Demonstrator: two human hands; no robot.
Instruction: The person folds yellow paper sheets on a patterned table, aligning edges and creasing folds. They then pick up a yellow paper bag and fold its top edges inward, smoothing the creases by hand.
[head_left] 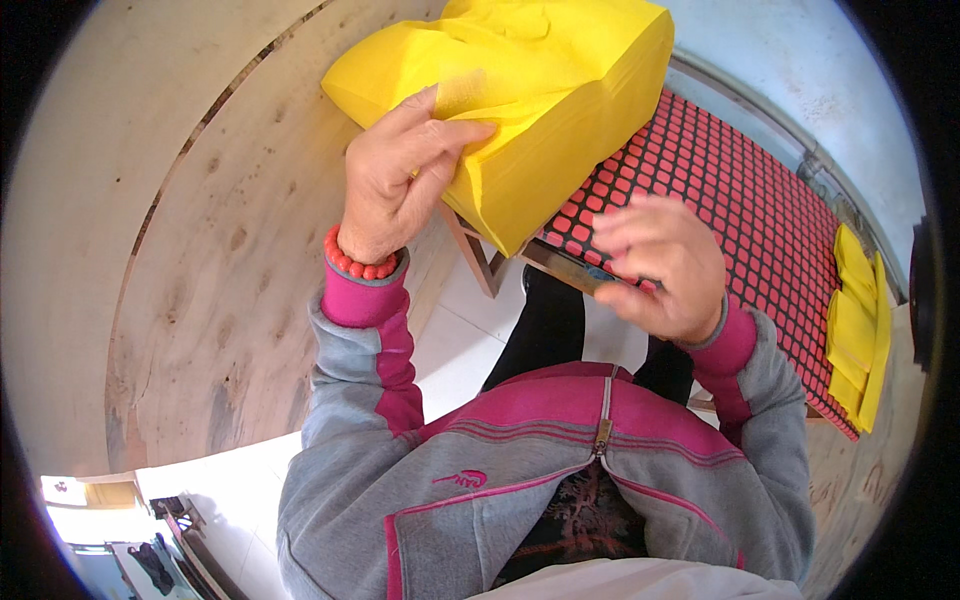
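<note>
A large yellow fabric bag (pixel 570 130), creased and boxy, lies at the top middle, partly on a wooden board and partly over the corner of a red-and-black patterned tabletop. At its near left side, my left hand (pixel 400 170) pinches a fold of the cloth between thumb and fingers. A red bead bracelet (pixel 360 262) circles that wrist. My right hand (pixel 665 262), slightly blurred, hovers over the near edge of the patterned top. Its fingers are curved and apart from the thumb, with nothing seen between them, and it does not touch the bag.
The patterned tabletop (pixel 720 190) runs to the right along a pale wall (pixel 800 80). Folded yellow cloth pieces (pixel 853 330) lie on its far right end. To the left spreads a wide wooden board (pixel 230 270). White floor tiles (pixel 465 335) show beneath.
</note>
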